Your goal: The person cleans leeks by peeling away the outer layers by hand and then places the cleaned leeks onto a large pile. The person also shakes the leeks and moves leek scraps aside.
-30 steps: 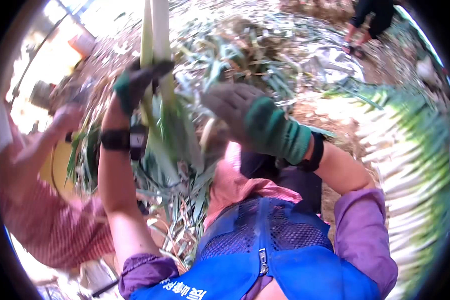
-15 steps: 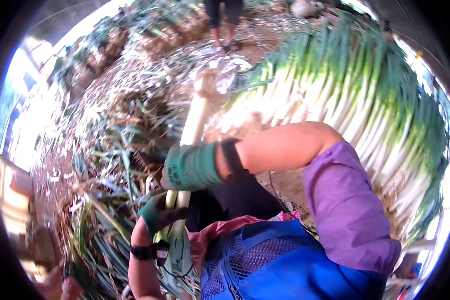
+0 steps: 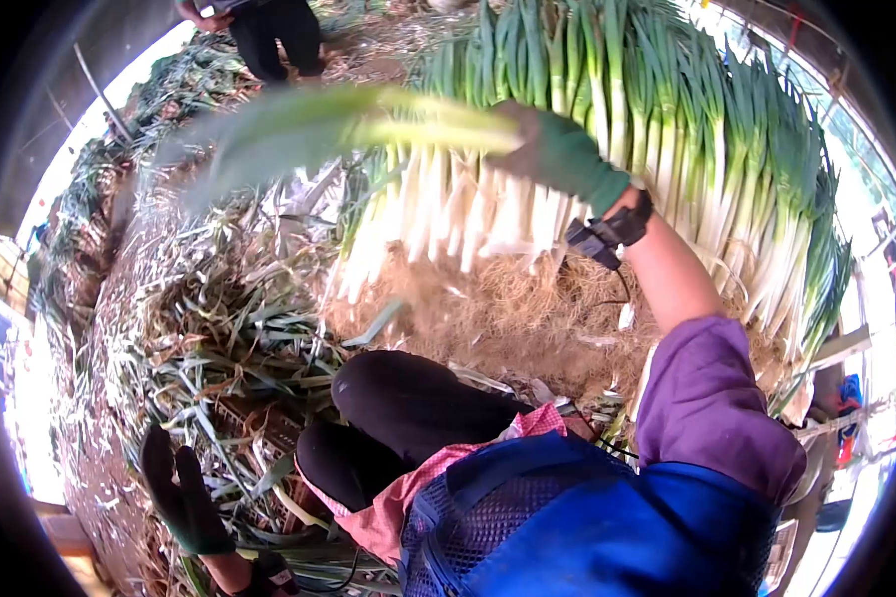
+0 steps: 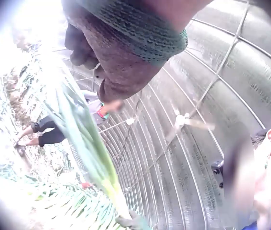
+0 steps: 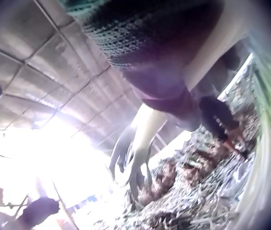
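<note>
Blurred by motion, large green onions point(image 3: 408, 119) lie across the upper part of the head view, leaves toward the left. My gloved right hand point(image 3: 558, 154) grips them by the pale stalk end, above the laid-out row. In the right wrist view, their stalk point(image 5: 147, 127) passes through the gloved hand point(image 5: 159, 81) and the leaves hang beyond. Low on the left, my gloved left hand point(image 3: 184, 497) is apart from them, fingers loose and holding nothing. The left wrist view shows its glove point(image 4: 116, 57) with fingers slightly bent.
A long row of green onions point(image 3: 657, 149) lies side by side, white ends and roots point(image 3: 498, 289) toward me. Cut leaves point(image 3: 239, 368) heap up beside my knees point(image 3: 398, 408). Another person point(image 3: 274, 40) stands at the far side.
The left hand held the green onions upright, then both hands were on them near my lap. Now the left has let go and the right has carried them out over the row.
</note>
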Motion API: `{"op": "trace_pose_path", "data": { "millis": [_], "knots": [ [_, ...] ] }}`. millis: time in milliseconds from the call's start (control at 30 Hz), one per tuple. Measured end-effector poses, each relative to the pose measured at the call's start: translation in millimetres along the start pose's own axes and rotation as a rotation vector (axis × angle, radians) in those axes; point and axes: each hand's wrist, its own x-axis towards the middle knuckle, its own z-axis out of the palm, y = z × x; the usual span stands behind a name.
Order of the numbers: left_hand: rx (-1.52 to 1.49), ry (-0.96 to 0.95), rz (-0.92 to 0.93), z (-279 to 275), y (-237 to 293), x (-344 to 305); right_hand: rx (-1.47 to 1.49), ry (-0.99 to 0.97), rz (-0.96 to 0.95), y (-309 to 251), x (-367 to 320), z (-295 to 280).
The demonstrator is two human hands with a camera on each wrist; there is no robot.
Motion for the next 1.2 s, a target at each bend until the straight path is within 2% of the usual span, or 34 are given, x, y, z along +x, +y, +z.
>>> {"op": "trace_pose_path", "data": {
  "millis": [67, 133, 167, 200, 267, 300, 333, 400, 433, 467, 533, 600, 700, 833, 900, 967, 1100, 1200],
  "knots": [
    [-0.191, -0.025, -0.135, 17.9, -2.3, -0.1, 0.177, 0.198, 0.183, 53.4, -1.8, -19.8],
    [-0.223, -0.118, -0.215, 30.1, -19.6, -0.1, 0.156, 0.309, 0.362, 78.0, -7.3, -45.1],
    [-0.332, -0.071, -0.287, 44.1, -28.5, -3.4, 0.115, 0.382, 0.425, 98.5, -9.3, -49.6],
    [-0.318, -0.155, -0.3, 51.6, -29.0, -1.9, 0.074, 0.453, 0.486, 127.2, -8.7, -50.2],
    [-0.383, -0.192, -0.373, 73.4, -40.5, -7.4, -0.008, 0.51, 0.54, 192.1, -10.0, -41.2],
    [-0.441, -0.231, -0.385, 83.5, -58.8, -10.9, -0.098, 0.415, 0.715, 202.9, -15.4, -39.0],
    [-0.492, -0.311, -0.422, 93.4, -48.7, -12.1, -0.075, 0.36, 0.81, 224.6, -22.8, -28.7],
    [-0.395, -0.439, -0.44, 109.0, -55.1, -14.0, -0.145, 0.36, 0.92, 280.5, -31.4, 0.9],
    [-0.399, -0.465, -0.44, 116.3, -56.7, -14.7, -0.143, 0.398, 0.9, 266.7, -36.5, 1.2],
    [-0.401, -0.491, -0.443, 121.5, -58.0, -17.1, -0.099, 0.352, 0.962, 244.2, -34.0, -3.5],
    [-0.368, -0.533, -0.445, 128.7, -76.7, -26.5, -0.131, 0.313, 0.886, 249.7, -34.9, 3.1],
    [-0.305, -0.558, -0.432, 134.4, -108.2, -30.6, -0.171, 0.254, 0.916, 241.4, -33.7, 5.7],
    [-0.353, -0.541, -0.618, 141.3, -107.0, -34.2, -0.249, 0.267, 0.836, 253.5, -34.4, 10.6],
    [-0.323, -0.561, -0.524, 144.2, -123.7, -41.0, -0.35, 0.267, 0.86, 259.1, -28.6, 18.6],
    [-0.276, -0.541, -0.529, 145.1, -136.4, -47.4, -0.248, 0.186, 0.913, 251.5, -29.3, 9.2],
    [-0.354, -0.526, -0.594, 146.6, -139.8, -53.7, -0.232, 0.15, 0.937, 247.3, -31.1, 11.4],
    [-0.41, -0.485, -0.664, 146.9, -119.4, -56.4, -0.353, 0.242, 0.852, 252.2, -42.7, 26.2],
    [-0.456, -0.473, -0.613, 143.3, -121.9, -53.2, -0.336, 0.212, 0.88, 249.9, -39.0, 24.6]
  ]
}}
